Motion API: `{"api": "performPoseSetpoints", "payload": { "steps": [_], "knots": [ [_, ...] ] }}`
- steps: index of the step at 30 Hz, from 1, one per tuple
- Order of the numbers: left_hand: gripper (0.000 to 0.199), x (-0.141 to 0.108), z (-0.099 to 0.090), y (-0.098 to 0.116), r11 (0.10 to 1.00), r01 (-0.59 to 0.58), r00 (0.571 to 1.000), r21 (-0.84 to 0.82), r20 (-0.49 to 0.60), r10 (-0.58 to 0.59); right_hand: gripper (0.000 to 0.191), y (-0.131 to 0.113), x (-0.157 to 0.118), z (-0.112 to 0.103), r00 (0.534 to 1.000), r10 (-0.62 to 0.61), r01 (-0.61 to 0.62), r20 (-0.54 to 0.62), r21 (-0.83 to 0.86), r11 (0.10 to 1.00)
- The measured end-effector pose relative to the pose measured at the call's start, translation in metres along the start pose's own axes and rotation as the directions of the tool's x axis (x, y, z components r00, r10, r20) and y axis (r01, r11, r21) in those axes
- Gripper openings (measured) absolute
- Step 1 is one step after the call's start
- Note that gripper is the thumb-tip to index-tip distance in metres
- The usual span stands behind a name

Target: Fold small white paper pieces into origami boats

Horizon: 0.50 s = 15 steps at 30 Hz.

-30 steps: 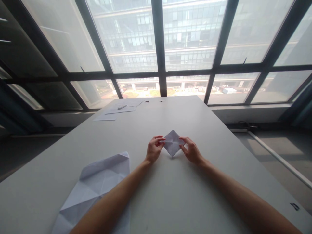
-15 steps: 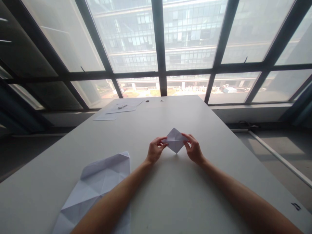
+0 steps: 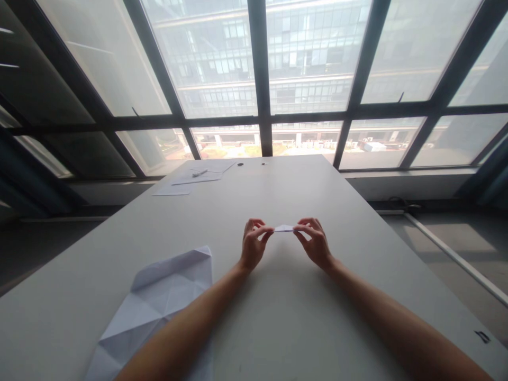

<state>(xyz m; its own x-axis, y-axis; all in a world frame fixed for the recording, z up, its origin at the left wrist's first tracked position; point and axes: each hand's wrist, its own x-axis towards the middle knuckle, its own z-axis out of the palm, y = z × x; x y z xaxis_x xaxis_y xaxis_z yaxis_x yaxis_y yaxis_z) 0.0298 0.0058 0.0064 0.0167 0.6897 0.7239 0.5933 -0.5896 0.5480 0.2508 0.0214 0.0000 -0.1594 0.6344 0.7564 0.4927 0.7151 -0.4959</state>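
Observation:
Between my two hands a small folded white paper (image 3: 284,228) is held up off the table, seen nearly edge-on as a thin, flat shape. The thumb and fingers of my left hand (image 3: 254,243) pinch its left end. At its right end, my right hand (image 3: 314,242) pinches it the same way. A large creased white sheet (image 3: 159,301) lies at the lower left, partly covered by my left forearm.
The white table (image 3: 246,328) stretches away to a row of windows (image 3: 222,58). Flat white papers (image 3: 170,188) lie at its far left, with a small white object (image 3: 199,173) on top. A small black item (image 3: 482,336) sits near the right edge.
The small paper has gone from an upright diamond shape facing me to a thin, nearly edge-on shape. Both hands still pinch its ends, their fingers slightly shifted.

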Motion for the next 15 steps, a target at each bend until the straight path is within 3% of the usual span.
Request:
{"api": "performPoseSetpoints", "payload": {
  "steps": [6, 11, 13, 15],
  "knots": [
    [0.015, 0.0005, -0.0020, 0.0006, 0.982, 0.014, 0.994, 0.187, 0.101, -0.033, 0.029, -0.0045, -0.0014, -0.0016, 0.980, 0.012, 0.023, 0.197, -0.177, 0.984],
    [0.044, -0.0015, -0.0002, 0.0046, 0.969, -0.027, 0.953, 0.245, 0.298, -0.049, 0.037, -0.0033, -0.0032, -0.0010, 0.916, 0.102, 0.003, 0.388, -0.260, 0.965],
    [0.049, -0.0034, 0.0024, 0.0058, 0.974, -0.087, 0.918, 0.208, 0.396, -0.002, 0.040, -0.0029, -0.0036, -0.0011, 0.884, 0.131, -0.001, 0.448, -0.279, 0.960],
    [0.047, -0.0058, 0.0056, 0.0062, 0.970, -0.147, 0.844, 0.194, 0.536, 0.021, 0.042, -0.0043, -0.0034, -0.0014, 0.866, 0.143, 0.002, 0.479, -0.290, 0.957]
  ]
}}
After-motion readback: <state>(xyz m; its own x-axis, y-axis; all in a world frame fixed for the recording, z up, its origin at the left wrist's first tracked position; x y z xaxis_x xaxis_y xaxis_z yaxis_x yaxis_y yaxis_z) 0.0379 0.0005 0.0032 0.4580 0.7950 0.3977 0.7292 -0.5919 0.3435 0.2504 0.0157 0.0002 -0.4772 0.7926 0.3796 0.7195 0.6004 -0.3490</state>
